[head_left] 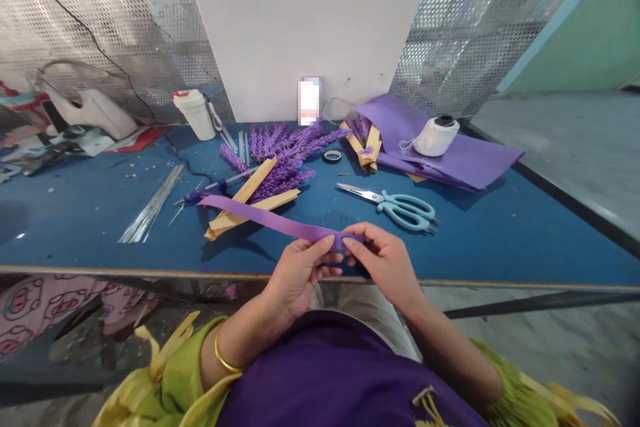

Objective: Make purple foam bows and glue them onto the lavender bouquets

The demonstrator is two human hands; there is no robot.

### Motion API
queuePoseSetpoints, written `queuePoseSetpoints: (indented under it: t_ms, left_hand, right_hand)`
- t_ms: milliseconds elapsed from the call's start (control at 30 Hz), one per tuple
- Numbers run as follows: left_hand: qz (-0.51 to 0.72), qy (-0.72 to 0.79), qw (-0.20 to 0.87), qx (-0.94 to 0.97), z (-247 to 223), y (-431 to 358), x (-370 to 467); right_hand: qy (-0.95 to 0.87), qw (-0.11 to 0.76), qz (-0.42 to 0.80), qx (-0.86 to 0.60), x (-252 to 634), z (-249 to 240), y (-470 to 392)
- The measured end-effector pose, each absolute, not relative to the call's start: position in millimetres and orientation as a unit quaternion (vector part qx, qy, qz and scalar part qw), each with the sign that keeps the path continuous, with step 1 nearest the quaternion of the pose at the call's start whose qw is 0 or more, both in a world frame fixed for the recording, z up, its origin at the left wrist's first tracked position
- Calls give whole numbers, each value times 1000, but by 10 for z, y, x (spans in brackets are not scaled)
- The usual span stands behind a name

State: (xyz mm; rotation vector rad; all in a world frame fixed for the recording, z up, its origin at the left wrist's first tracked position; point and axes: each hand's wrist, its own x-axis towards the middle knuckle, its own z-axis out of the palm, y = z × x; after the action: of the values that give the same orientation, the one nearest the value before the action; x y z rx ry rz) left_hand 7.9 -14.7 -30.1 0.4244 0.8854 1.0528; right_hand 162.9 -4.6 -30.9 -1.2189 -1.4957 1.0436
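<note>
Above the desk's (500,233) front edge the left hand (299,273) and right hand (386,259), thumbs and fingers closed, pinch a purple ribbon (270,219), while nearer the back edge stand a lidded cup (197,117), contents hidden, and tan paper (373,140) cradling purple flowers (359,127).

Long, flat purple strip (270,219), matte, mat'l unclear. R end pinched btwn thumb & fingers of L hand (303,270) & R hand (385,257), nr blue tabletop's (500,240) front edge; rest runs L, gently bowed.
</note>
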Motion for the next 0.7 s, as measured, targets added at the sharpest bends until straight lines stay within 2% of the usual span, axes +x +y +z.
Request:
queuePoseSetpoints:
  t_ms: [233,700]
  left_hand:
    - [525,420,720,171,-290,-180,59]
    - [512,415,722,208,-293,-239,21]
  right_hand:
    - [-565,511,442,-474,1638,-348,-127]
    - [-477,556,460,-501,1611,-513,-245]
